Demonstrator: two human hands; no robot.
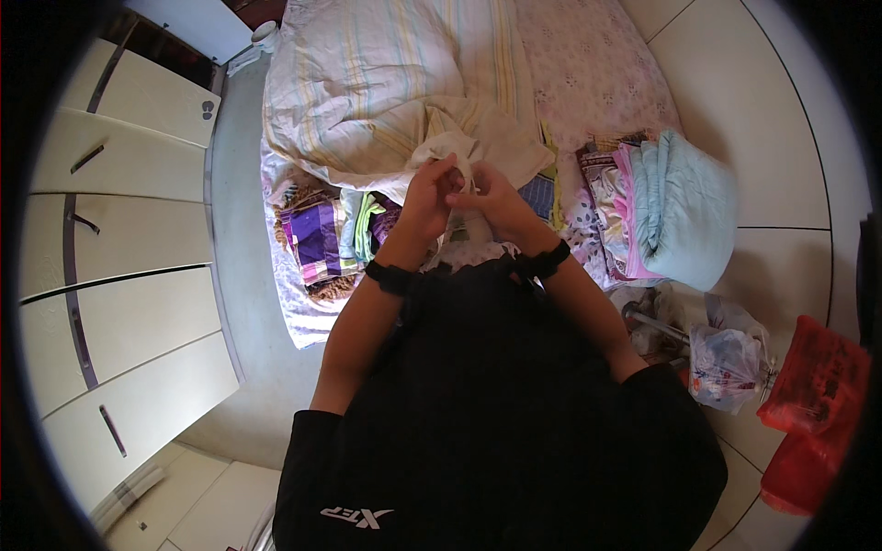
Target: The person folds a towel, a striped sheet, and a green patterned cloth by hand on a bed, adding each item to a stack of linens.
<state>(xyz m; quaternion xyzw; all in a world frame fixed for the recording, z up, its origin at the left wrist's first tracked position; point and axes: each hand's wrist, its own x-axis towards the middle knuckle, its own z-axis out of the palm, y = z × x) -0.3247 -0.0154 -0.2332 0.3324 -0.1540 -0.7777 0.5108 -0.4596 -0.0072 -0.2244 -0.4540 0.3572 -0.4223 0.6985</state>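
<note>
Striped cream cover (367, 83) is spread across the upper middle of the frame, its lower edge drawn up into a bunch near the centre. The raised bunch is clamped in the fingers of the left hand (428, 197). The right hand (494, 196) is held close beside it, its fingers curled in against the same cloth; whether the fabric is pinched there cannot be told, as the fingertips are partly hidden. Dark bands (390, 278) are worn at both wrists, and a black shirt (524, 395) fills the lower middle.

Beneath the cover, a pink patterned sheet (593, 64) is exposed at the upper right of centre. Left of the hands, folded purple checked cloth (314, 234) is laid beside pale and bright green pieces. To the right, a folded pale blue quilt (694, 211) is set against pink and patterned fabrics. Below the quilt, a whitish plastic bag (726, 367) is seen, with red bags (818, 386) at the lower right edge. The left side is taken up by cream drawers (138, 239) with dark handles, and a white cup (265, 37) is placed at the upper left.
</note>
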